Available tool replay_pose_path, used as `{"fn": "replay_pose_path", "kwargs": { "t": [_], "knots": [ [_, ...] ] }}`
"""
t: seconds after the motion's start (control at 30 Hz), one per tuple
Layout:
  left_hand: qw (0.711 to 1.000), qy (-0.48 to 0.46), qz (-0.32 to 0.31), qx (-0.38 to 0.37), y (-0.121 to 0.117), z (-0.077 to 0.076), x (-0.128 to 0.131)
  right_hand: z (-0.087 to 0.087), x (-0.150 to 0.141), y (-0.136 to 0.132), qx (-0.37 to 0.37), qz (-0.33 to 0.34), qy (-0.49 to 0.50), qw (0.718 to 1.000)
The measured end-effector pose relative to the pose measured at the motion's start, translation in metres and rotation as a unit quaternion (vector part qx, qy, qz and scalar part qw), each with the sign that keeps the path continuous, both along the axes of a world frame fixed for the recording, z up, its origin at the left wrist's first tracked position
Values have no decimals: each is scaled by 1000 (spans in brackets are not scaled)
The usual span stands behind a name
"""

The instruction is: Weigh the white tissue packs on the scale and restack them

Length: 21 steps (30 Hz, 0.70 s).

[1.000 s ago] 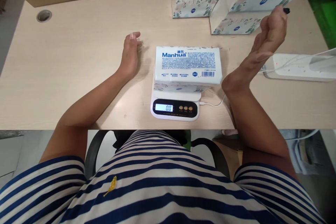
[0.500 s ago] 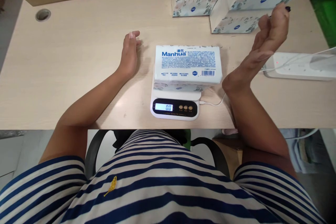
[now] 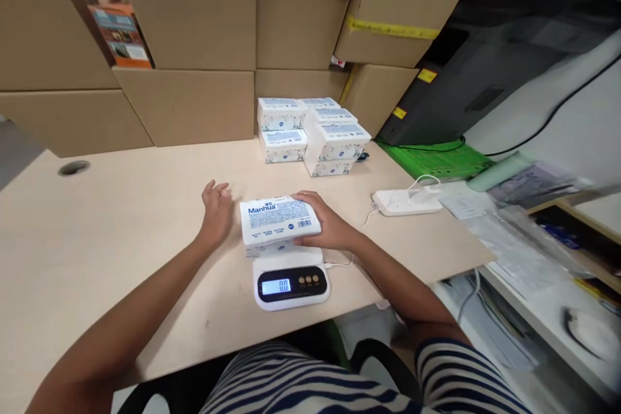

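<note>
A white tissue pack [image 3: 280,220] with blue "Manhua" print is over the plate of a white digital scale [image 3: 292,303]; I cannot tell whether it presses on the plate. The lit display reads 0.0. My right hand [image 3: 327,221] grips the pack's right end, thumb on the near side and fingers over the far edge. Just left of the pack, my left hand [image 3: 216,210] lies on its side on the table, fingers loosely apart and holding nothing.
Several more tissue packs [image 3: 284,145] are stacked at the back, before a wall of cardboard boxes [image 3: 194,107]. A white power strip [image 3: 407,202] lies to the right, with a cable leading toward the scale. Beyond it are a green mat [image 3: 427,158] and papers.
My right hand has come down from above the table's right side and taken hold of the tissue pack. My left hand stays beside it. The view has tilted up.
</note>
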<state>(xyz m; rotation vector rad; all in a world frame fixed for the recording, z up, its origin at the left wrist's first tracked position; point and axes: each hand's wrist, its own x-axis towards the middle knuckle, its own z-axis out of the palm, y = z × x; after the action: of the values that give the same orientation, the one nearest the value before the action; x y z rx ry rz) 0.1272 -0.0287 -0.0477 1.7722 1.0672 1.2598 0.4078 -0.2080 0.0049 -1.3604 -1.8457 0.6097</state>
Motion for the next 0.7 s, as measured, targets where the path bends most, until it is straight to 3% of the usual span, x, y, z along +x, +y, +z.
{"fn": "replay_pose_path", "kwargs": {
  "t": [0.1, 0.2, 0.4, 0.53, 0.7],
  "knots": [
    [999, 10, -41, -25, -9, 9, -5, 21, 0, 35, 15, -3, -17, 1000],
    [997, 1, -68, -38, -13, 13, -6, 58, 13, 91, 41, -30, -51, 997],
    [996, -23, -37, -84, -13, 19, -1, 128, 51, 205, 62, -124, -127, 982],
    [994, -27, -34, -101, -15, 26, 0, 144, 62, 230, 22, -174, -223, 959],
    [993, -15, -48, -103, -19, 26, -2, 141, 44, 232, 10, -199, -350, 916]
  ]
}}
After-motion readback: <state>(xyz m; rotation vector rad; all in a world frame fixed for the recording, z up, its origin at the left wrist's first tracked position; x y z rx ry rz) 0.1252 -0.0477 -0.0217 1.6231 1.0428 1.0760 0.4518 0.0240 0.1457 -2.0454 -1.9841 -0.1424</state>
